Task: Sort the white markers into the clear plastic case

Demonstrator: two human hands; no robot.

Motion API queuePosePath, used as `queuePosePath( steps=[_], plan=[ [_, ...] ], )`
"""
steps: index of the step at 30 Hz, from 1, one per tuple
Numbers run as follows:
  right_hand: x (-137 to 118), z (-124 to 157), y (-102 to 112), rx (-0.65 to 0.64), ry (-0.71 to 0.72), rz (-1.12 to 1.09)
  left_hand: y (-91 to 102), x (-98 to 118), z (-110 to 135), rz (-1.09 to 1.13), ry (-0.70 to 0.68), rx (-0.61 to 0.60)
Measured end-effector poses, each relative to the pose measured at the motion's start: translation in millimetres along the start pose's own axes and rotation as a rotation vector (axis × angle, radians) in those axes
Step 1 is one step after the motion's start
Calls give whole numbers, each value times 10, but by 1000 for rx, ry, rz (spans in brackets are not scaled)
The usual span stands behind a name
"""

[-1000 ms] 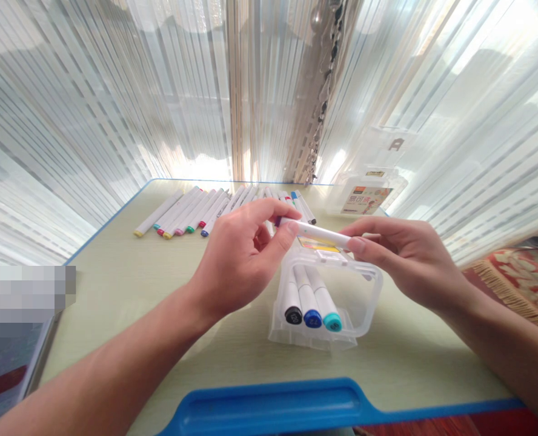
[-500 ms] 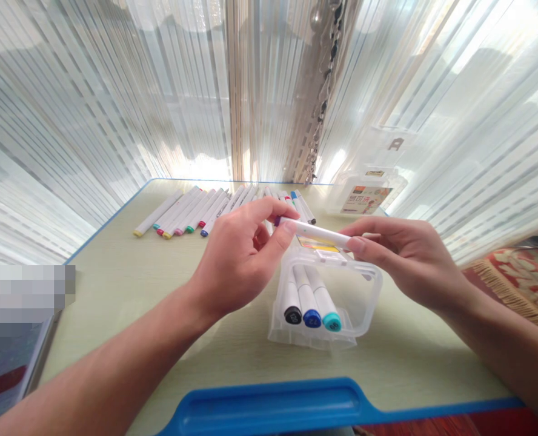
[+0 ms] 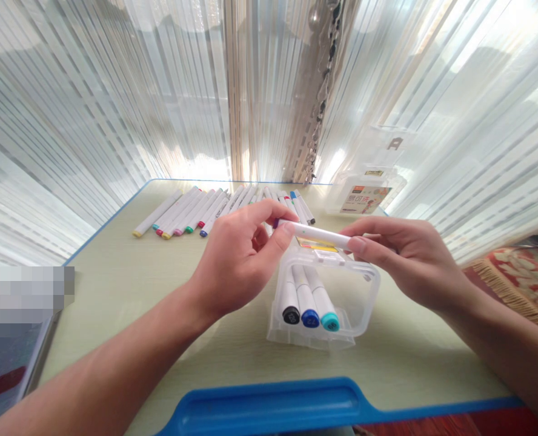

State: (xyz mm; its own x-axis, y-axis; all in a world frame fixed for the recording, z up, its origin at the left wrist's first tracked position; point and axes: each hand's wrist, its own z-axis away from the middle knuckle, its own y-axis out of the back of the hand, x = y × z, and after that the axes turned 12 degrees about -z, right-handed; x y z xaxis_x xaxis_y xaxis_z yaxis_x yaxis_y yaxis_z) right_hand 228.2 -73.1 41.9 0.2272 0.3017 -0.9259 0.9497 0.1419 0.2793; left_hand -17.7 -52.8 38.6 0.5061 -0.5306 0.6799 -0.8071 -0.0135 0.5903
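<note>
Marker (image 3: 318, 235) held at clear box (image 3: 372, 303)

The left hand (image 3: 246, 254) pinches the dark purple end of the white marker between thumb and fingers; the right hand (image 3: 400, 254) pinches the opposite end the same way. The marker spans the gap between the hands, just above the box's far rim in this view, tilted slightly. Inside the box, 3 white markers (image 3: 309, 300) lie side by side, with black, blue and turquoise caps towards the person. Beyond the left hand, loose markers (image 3: 194, 213) lie in a row on the pale worktop (image 3: 128, 290).
</note>
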Motion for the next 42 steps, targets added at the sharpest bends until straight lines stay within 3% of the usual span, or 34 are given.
queuePosePath(
  steps=[8, 27, 42],
  plan=[
    [-7, -2, 2, 28, 5, 35, 2, 10, -8, -32, -6, -9],
    [24, -20, 14, -77, -19, -13, 15, 7, -20, -35, -8, -28],
    [25, -15, 14, -60, -6, -4, 18, 10, -31, -37, -5, -34]
  ],
)
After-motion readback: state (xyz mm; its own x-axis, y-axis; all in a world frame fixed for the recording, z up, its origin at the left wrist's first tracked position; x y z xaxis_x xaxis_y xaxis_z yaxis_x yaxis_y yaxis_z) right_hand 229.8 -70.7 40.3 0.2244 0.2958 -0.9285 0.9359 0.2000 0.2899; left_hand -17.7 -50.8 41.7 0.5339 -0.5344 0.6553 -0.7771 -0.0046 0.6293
